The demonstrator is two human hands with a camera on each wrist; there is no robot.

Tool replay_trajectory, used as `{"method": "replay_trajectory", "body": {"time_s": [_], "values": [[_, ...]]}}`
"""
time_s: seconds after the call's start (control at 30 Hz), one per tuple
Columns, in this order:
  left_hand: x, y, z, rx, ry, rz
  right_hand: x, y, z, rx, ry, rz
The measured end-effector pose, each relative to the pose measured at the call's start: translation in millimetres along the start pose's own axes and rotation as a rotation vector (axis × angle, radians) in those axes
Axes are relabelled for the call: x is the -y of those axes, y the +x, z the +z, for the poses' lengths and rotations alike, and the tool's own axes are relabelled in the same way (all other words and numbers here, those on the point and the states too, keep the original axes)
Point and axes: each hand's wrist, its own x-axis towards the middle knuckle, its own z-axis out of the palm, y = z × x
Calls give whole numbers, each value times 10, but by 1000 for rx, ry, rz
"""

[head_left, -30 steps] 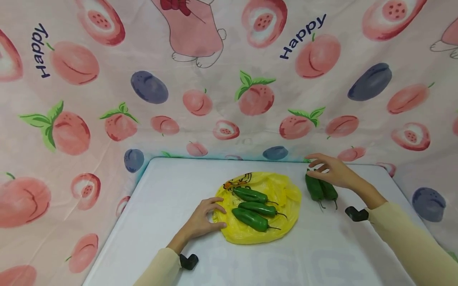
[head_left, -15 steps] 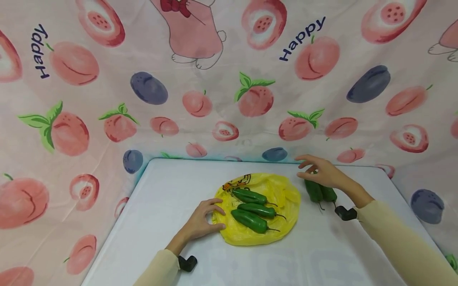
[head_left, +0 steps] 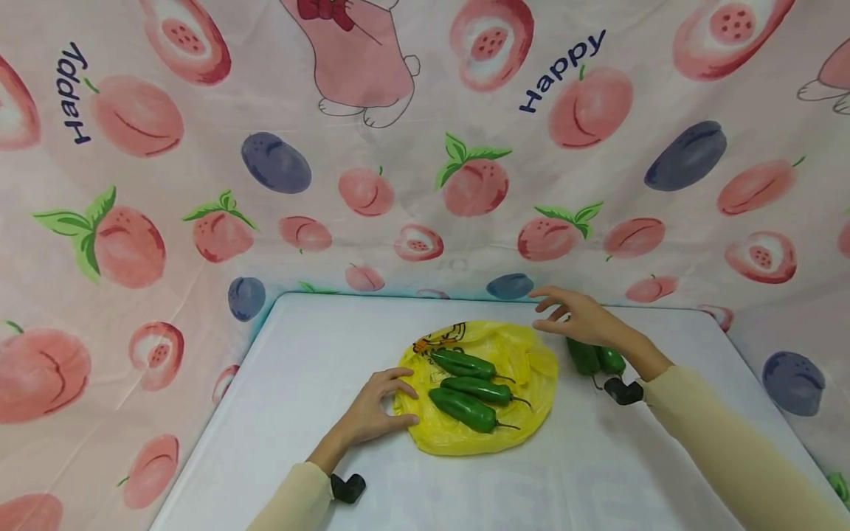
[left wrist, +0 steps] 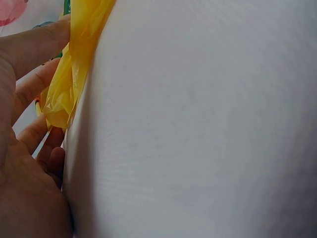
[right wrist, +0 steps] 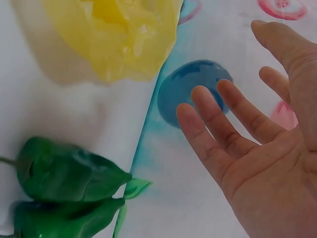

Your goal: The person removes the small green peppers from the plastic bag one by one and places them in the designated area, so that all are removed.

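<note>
Three long green peppers lie side by side on a yellow plastic bag, stems to the right. My left hand rests at the bag's left edge, thumb and fingers spread apart and touching it; the left wrist view shows the fingertips against the crumpled yellow plastic. Above the table's back right part, my right hand hangs with fingers loosely spread, holding nothing. Two more green peppers lie right of the bag, partly hidden under that hand and wrist; they also show in the right wrist view.
A white table carries the bag and peppers. Its back edge meets a pink fruit-print cloth that hangs behind and at both sides. Each wrist wears a black device.
My right hand has moved left, away from the two peppers on the right and toward the bag's upper right. My left hand, the bag and the peppers have stayed in place.
</note>
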Motion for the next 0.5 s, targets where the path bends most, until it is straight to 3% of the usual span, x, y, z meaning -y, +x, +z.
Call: {"method": "replay_trajectory", "body": {"time_s": [0.5], "values": [[-22, -5, -10, 3, -12, 0, 204, 254, 209, 97, 51, -73]]}}
